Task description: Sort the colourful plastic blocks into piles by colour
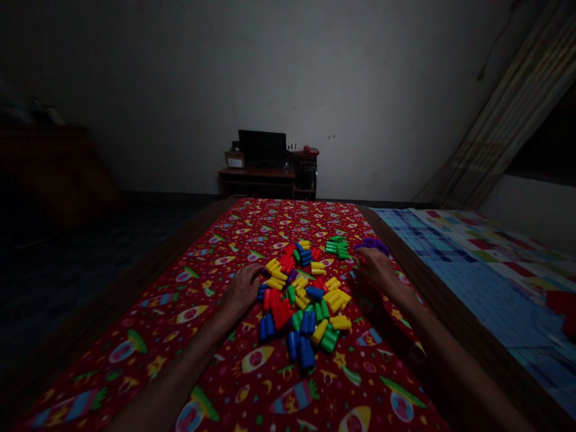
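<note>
My left hand (243, 285) is at the left side of a loose heap of plastic building pieces, its fingers closed on a small dark purple block (265, 272). Right of the heap, my right hand (374, 266) has its fingers bent together, close to a group of purple blocks (372, 244). What lies between those fingers is hidden. Among the heap are yellow blocks (336, 299), red blocks (281, 311), blue blocks (306, 354) and green blocks (330, 339). Several green blocks (337, 246) form a separate cluster near the far end.
A red patterned cloth (252, 396) covers the long table under the blocks. Beyond it, a low desk (256, 173) with a dark monitor (263, 149) stands against the wall. Blue checked bedding (432, 264) is on the right. The room is dim.
</note>
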